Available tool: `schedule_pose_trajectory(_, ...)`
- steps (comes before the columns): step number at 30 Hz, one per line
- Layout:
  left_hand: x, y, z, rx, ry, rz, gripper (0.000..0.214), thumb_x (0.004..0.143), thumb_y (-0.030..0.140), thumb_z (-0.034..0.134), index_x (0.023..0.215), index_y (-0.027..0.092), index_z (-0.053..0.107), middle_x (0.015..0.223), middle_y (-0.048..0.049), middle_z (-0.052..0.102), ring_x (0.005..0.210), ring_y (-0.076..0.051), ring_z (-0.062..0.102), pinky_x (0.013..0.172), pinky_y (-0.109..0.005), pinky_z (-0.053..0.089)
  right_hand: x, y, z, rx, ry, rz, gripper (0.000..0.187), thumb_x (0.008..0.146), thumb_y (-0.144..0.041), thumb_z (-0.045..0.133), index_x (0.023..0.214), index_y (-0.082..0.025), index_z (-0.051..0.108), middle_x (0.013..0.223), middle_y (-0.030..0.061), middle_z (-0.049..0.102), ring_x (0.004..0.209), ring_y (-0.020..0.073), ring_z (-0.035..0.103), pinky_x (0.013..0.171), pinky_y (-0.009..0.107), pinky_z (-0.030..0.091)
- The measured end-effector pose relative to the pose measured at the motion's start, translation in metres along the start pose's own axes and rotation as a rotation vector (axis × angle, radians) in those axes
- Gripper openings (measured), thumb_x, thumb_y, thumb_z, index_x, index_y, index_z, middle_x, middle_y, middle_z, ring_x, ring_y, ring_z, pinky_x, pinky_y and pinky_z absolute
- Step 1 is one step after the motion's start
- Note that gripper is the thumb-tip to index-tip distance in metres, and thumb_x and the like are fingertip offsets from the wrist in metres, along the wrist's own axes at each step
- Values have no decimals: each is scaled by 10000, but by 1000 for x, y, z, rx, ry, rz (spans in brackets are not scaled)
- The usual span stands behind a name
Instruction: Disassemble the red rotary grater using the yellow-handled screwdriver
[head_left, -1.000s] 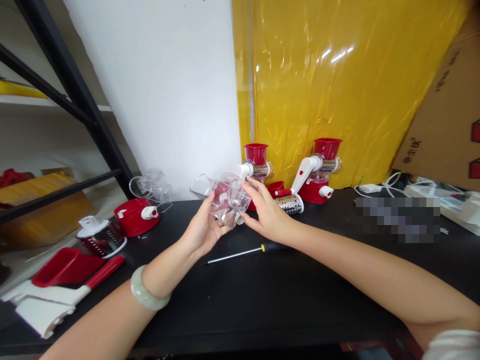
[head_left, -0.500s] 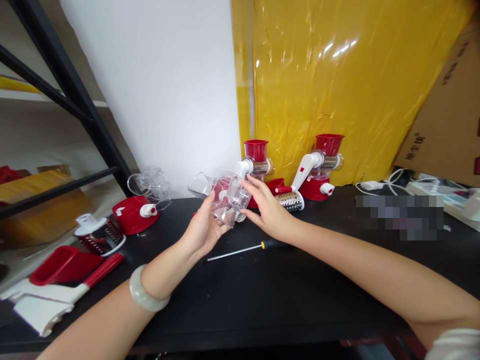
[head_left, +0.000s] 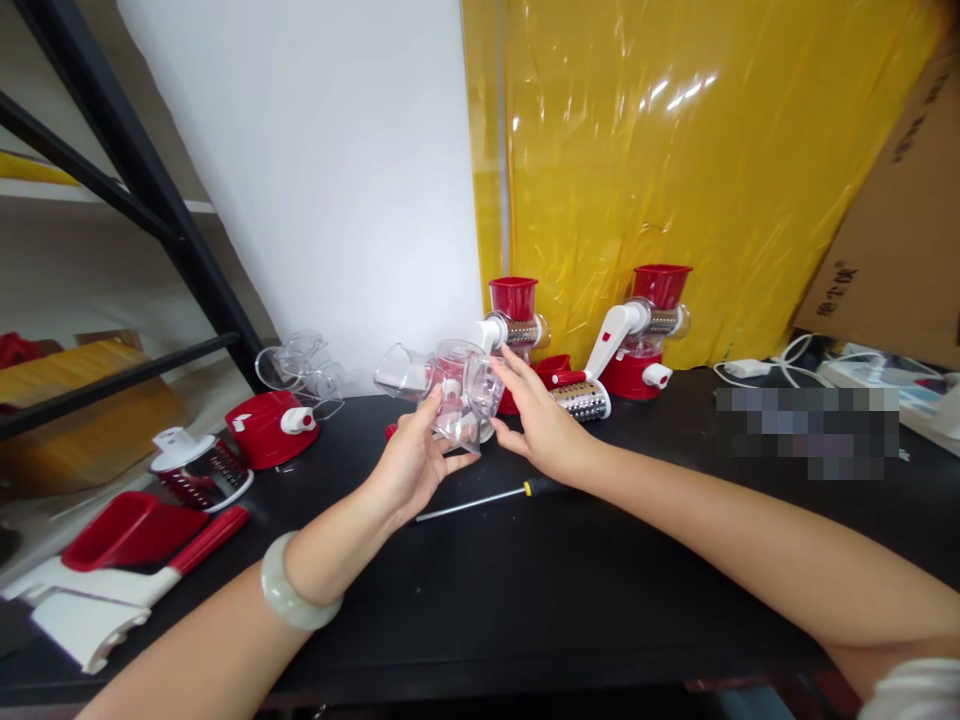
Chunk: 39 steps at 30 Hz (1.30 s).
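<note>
Above the black table I hold up a clear plastic grater housing (head_left: 463, 378) with a chute on its left. My left hand (head_left: 412, 450) is closed around its underside, thumb on the near face. At its right-hand round end, the thumb and fingers of my right hand (head_left: 544, 425) grip the rim. Below lies a screwdriver (head_left: 480, 501) with a thin metal shaft and a black and yellow handle. Behind my hands stands a rotary grater (head_left: 514, 300) with a red hopper, partly covered by the housing and my right hand.
Another assembled grater (head_left: 660, 320) stands right of it, with a metal drum (head_left: 585, 401) nearby. On the left are a second clear housing (head_left: 300, 368), a red base (head_left: 270, 430), a drum (head_left: 201, 470), a red hopper (head_left: 131, 530) and a white crank part (head_left: 90, 615). White cables (head_left: 780, 365) lie right.
The clear housing has turned slightly in my hands, its round end shifting. My left fingers have spread a little further under it. The other things stay in place.
</note>
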<state>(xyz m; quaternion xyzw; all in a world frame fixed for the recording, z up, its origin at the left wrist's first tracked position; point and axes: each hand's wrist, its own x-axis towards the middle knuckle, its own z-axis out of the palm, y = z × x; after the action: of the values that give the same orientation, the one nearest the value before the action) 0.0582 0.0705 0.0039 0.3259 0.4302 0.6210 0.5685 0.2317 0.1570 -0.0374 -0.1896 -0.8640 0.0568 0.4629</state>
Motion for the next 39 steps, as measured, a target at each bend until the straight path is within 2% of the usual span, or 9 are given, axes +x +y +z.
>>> schedule_pose_trajectory(6,1,-3,1,27,-4,-8,323,965,445,581,1038,147,679,893,-77,709,732,-172,672,757,-360,593,0,-1,6,-35,15,15,860,882,-124,572,1617,-259,146,1655,174,230,1535,331,272,1216,567,330)
schedule_pose_trajectory(11,1,-4,1,41,-9,-12,375,976,462,554,1118,136,673,952,-107,728,757,-175,681,791,-356,589,-1,-2,10,-62,31,-8,900,857,-84,559,1621,-271,122,1661,165,205,1539,343,252,1203,588,343)
schedule_pose_trajectory(15,0,-5,2,30,-20,-14,411,935,500,617,1118,138,682,976,-111,732,772,-178,687,803,-360,586,-1,0,13,-78,49,-6,870,847,-59,534,1613,-246,166,1655,176,208,1538,348,250,1198,596,347)
schedule_pose_trajectory(19,-2,-8,3,17,-41,-23,452,850,547,714,1063,148,698,947,-87,732,734,-169,677,759,-350,587,1,6,10,-54,80,12,848,853,-6,445,1615,-251,166,1625,164,298,1527,298,292,1221,574,319)
schedule_pose_trajectory(21,-4,-9,3,8,-56,-18,452,829,548,739,1057,159,703,974,-85,737,728,-164,677,747,-346,588,1,6,6,-35,82,-25,863,873,-22,435,1628,-267,96,1655,150,256,1543,283,257,1237,563,290)
schedule_pose_trajectory(25,-3,-7,1,-1,-64,15,403,824,512,757,1021,164,709,952,-82,745,734,-168,685,765,-360,595,-1,3,-2,-5,40,-76,922,927,-143,493,1631,-311,-79,1724,88,65,1576,290,130,1255,570,228)
schedule_pose_trajectory(27,-2,-5,-1,-10,-55,39,371,830,486,759,1006,163,704,924,-76,743,750,-178,693,770,-367,601,-2,2,-4,-1,14,-87,959,937,-221,549,1626,-320,-112,1729,74,20,1575,303,125,1253,579,214)
schedule_pose_trajectory(34,0,-2,-2,-16,-41,31,336,876,456,714,1040,163,708,1009,-94,749,784,-193,704,789,-393,612,-4,5,-5,15,24,-119,903,958,-268,568,1636,-343,-24,1728,65,64,1562,292,192,1241,558,257)
schedule_pose_trajectory(39,-1,0,0,-13,-41,18,326,909,461,667,997,153,725,976,-88,742,738,-182,690,770,-398,615,-2,6,-7,27,47,-162,864,970,-255,553,1637,-348,11,1725,67,87,1560,280,202,1236,548,273)
